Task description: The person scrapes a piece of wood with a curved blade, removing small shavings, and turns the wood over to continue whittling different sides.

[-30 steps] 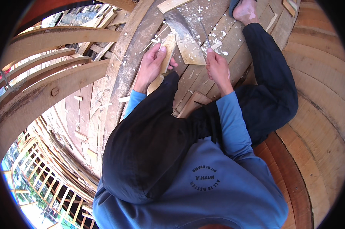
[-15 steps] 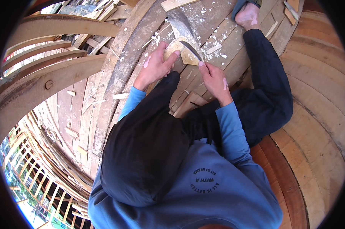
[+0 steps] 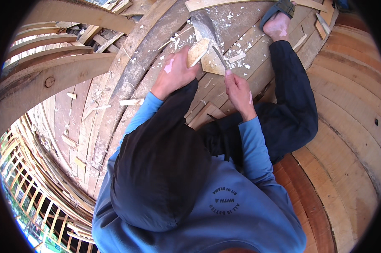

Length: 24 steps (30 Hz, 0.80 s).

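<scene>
In upper L of frame, curved wooden ribs (image 3: 68, 67) are seen, w/ a slatted lattice (image 3: 41, 198) below, lower L. A short wood strip (image 3: 131, 102) is left lying on the plank floor (image 3: 83, 122), L of ctr. At upper ctr, a pale wood pc (image 3: 198, 50) is gripped by the L hand (image 3: 173, 72), back of hand up, fingers partly hidden. Below it, a flat grey-&-pale pc (image 3: 213, 65) is seen on the floor. Just R, a thin curved knife (image 3: 218, 55) is held in the R hand (image 3: 240, 93), fingers closed round the handle; blade contact w/ the wood can't be told. Shavings (image 3: 240, 57) are scattered nearby. In upper R, a sandalled foot (image 3: 278, 26) is seen; far R is filled by curved planking (image 3: 350, 109).
</scene>
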Tool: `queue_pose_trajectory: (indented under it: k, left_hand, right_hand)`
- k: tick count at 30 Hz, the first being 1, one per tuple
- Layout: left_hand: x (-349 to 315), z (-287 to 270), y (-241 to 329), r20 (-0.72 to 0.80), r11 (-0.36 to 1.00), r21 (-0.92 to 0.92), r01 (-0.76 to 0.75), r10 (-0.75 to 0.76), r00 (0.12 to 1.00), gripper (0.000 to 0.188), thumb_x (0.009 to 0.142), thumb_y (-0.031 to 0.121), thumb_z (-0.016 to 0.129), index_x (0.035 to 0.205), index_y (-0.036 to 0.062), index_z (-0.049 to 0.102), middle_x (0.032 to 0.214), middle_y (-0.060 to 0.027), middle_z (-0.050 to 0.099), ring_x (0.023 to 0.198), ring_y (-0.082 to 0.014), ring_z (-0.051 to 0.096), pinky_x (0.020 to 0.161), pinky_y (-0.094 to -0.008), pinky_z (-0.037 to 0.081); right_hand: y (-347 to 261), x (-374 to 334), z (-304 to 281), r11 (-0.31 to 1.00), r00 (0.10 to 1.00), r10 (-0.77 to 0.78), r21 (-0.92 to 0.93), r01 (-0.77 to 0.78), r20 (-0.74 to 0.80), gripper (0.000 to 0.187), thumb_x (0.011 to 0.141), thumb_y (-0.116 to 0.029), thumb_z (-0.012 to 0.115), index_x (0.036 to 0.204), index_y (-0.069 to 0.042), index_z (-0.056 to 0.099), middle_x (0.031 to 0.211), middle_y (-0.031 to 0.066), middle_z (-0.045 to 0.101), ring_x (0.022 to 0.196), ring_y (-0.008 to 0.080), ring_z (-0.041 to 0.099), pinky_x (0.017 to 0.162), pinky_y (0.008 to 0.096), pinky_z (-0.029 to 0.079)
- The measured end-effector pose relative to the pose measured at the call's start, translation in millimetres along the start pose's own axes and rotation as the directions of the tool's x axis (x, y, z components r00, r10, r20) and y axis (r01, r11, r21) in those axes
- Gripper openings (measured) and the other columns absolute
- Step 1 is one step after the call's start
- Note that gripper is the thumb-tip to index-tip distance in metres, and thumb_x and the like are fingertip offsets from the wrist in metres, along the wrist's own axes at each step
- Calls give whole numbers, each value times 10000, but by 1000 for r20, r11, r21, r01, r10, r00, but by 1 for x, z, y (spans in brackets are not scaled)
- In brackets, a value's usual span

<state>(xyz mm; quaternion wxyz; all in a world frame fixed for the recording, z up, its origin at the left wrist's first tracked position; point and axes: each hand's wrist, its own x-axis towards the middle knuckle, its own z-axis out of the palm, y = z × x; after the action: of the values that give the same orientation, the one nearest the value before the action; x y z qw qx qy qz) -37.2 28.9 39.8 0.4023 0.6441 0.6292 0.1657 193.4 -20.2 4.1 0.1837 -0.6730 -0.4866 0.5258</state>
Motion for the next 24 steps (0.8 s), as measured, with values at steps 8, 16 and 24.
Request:
queue_pose_trajectory:
  k: [8,16,24]
  left_hand:
    - [-3,2,2,-11,999,-36,2,-2,1000,508,820,214,623,1228,-82,556,991,-344,652,997,-492,633,873,-496,490]
    - [-2,1,1,5,999,-44,-22,22,1000,499,805,196,613,1212,-86,558,955,-348,651,959,-495,640,856,-504,493]
    - [-4,4,1,-53,1000,12,-21,21,998,506,818,208,631,1215,-98,558,941,-353,647,958,-492,641,857,-510,498]
  right_hand:
    - [-22,-1,-13,981,1000,-1,-194,1,3,548,1025,-464,492,850,39,624,635,225,535,609,380,547,638,454,449]
    - [-32,-2,-16,963,999,-18,-267,29,43,594,1020,-490,484,825,54,620,680,267,567,669,446,572,681,495,455]
    - [-36,-2,-17,953,999,-3,-304,17,49,605,1020,-497,481,826,57,629,704,280,586,710,469,593,699,498,464]
